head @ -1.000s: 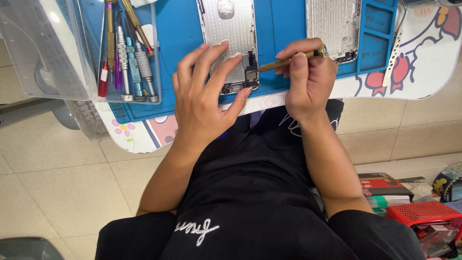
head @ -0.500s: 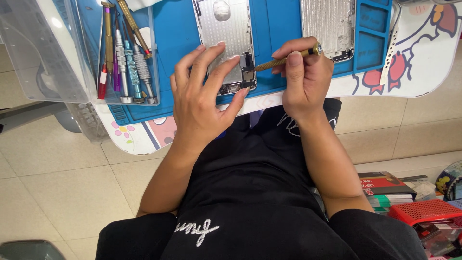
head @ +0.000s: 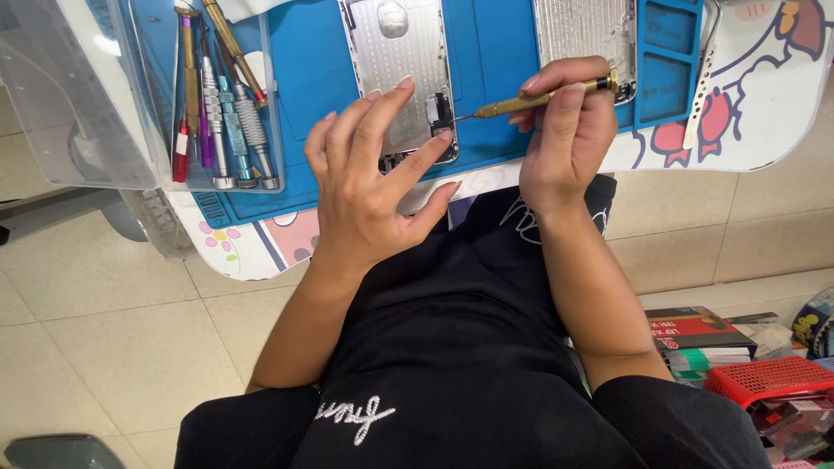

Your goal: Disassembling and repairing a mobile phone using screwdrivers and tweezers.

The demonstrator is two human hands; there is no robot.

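Both hands (head: 369,187) (head: 565,139) — phone housing (head: 401,65) between

1. A single head-worn view looks steeply down from above the person's lap.
2. It faces the near edge of the worktop (head: 261,247), close in.
3. The tiled floor (head: 104,330) fills the lower left of the frame.

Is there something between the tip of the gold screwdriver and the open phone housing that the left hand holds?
Nothing visible: the gold screwdriver in the right hand reaches the phone housing beside the left hand fingertips.
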